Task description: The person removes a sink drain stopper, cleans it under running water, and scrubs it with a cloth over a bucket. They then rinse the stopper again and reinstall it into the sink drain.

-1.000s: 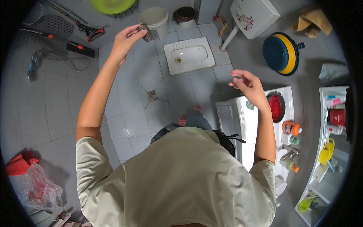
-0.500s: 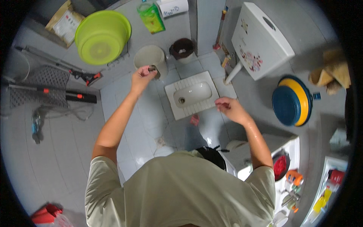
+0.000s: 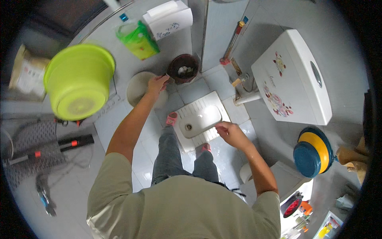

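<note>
My left hand [image 3: 156, 85] is stretched forward, its fingers closed in a pinch on a small dark thing [image 3: 169, 79] that is too blurred to name. In the picture the hand overlaps the rim of a white bucket [image 3: 134, 88]. The dark thing lies close beside a brown waste bin [image 3: 175, 67] with white waste inside. My right hand [image 3: 232, 135] hangs over the right edge of a white squat toilet [image 3: 185, 112], fingers curled together, with nothing visible in them. My feet, in pink slippers [image 3: 171, 118], stand at the toilet's left and near sides.
A lime-green basin [image 3: 79, 79] hangs at the left wall. The white cistern [image 3: 286, 79], its pipe, and stacked blue and yellow basins [image 3: 312, 153] are on the right. Ahead hang a green packet [image 3: 139, 42] and a tissue box [image 3: 169, 20]. A counter with bottles [image 3: 305, 208] stands near right.
My view has shifted; my legs and slippers now show beside the squat toilet. My left hand has moved from over the white bucket toward the brown bin, still pinching the dark thing.
</note>
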A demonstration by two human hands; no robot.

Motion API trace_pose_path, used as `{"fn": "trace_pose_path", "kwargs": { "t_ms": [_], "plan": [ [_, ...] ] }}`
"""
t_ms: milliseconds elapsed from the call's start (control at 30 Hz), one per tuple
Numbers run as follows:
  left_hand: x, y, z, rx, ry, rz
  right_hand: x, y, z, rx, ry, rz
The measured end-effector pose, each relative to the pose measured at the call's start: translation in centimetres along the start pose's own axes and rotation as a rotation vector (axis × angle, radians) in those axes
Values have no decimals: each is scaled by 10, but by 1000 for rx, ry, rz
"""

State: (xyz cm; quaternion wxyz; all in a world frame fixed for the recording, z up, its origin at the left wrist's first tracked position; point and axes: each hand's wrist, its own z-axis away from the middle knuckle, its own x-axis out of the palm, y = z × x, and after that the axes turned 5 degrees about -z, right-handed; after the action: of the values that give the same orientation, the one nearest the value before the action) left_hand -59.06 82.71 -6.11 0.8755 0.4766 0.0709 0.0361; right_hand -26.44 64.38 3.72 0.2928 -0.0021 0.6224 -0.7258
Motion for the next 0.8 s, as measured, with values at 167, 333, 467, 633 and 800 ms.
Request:
{"fn": "trace_pose_path", "kwargs": {
  "t_ms": [167, 333, 467, 633, 800],
  "plan": [
    [8, -22, -143, -503, -196, 447, 43, 53, -88, 140, 198, -192],
    [27, -83, -280, -734, -544, 569, 99, 176, -256, 35, 519, -477],
    [49, -121, -331, -807, -361, 568, 119, 239, -403, -121, 680, -465],
    [63, -167, -394, -754, -456, 572, 141, 309, -510, -199, 612, -177],
    [56, -189, -438, -588, -565, 406, 156, 362, -547, -251, 548, -130]
  ]
}}
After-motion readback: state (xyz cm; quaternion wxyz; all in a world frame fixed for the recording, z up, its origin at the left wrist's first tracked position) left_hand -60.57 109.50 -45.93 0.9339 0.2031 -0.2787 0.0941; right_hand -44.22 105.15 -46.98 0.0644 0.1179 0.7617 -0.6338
